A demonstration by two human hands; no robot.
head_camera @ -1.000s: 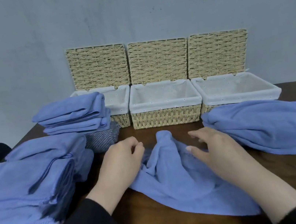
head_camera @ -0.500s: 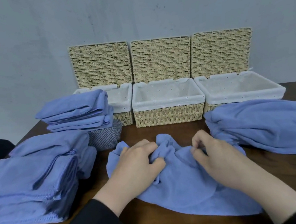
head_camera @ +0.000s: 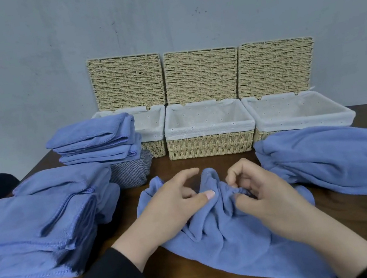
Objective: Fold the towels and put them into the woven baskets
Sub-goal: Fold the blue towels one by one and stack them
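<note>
Towel (head_camera: 228,239) soft, limp – both hands pinching its bunched far edge, left hand (head_camera: 173,204) & right hand (head_camera: 260,196); you'd grip corners, not mid-cloth.

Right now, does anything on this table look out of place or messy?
Mostly tidy. The one odd item is a grey striped cloth under the far folded blue stack, unlike the blue towels. The loose towel on the right lies unfolded, and all three baskets hold no towels.
</note>
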